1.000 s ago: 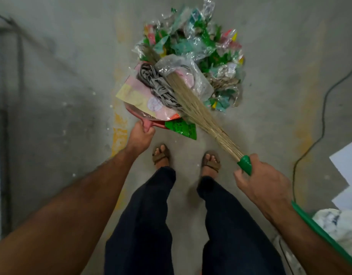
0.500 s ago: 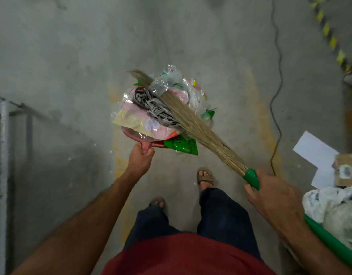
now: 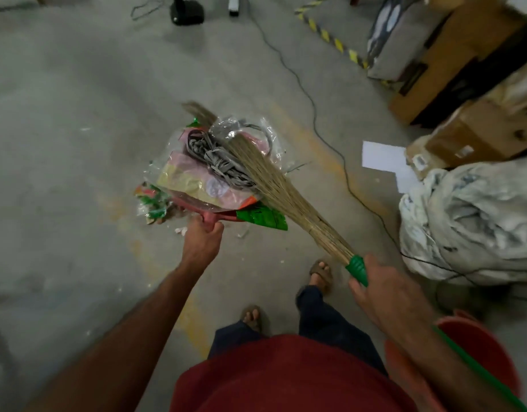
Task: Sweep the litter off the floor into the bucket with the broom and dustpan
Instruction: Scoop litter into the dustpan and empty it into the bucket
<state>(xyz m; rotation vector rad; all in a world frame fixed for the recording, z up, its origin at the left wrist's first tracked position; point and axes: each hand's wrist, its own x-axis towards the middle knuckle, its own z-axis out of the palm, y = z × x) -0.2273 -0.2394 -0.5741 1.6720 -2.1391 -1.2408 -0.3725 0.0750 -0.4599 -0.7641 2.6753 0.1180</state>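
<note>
Carrying a loaded dustpan w/ left hand, fingers curled round its red handle, pan held level above the floor so nothing slides off. Load on pan: litter, i.e. clear plastic, pink/yellow wrappers, a bundle of grey strips, green packet hanging off the near edge. A few wrappers overhang the left lip, look loose.

Right hand grips broom just behind the green collar, fingers wrapped on the handle; green shaft runs back under the forearm. Bristles laid flat across the pile, prob. as a clamp to pin light plastic down during the carry.

Bucket, red/orange, sits at lower right, near the right forearm, partly cut off by arm + frame edge; inside not visible. Pan is well apart from it, out front-left.

Floor: bare concrete, small white scraps below the pan, black cable snaking past, white paper sheets, cardboard boxes, white sack on right.

Judgement: sweep stage done for this load; next = swing pan right over bucket, tip. Risk: overhanging bits dropping en route.
</note>
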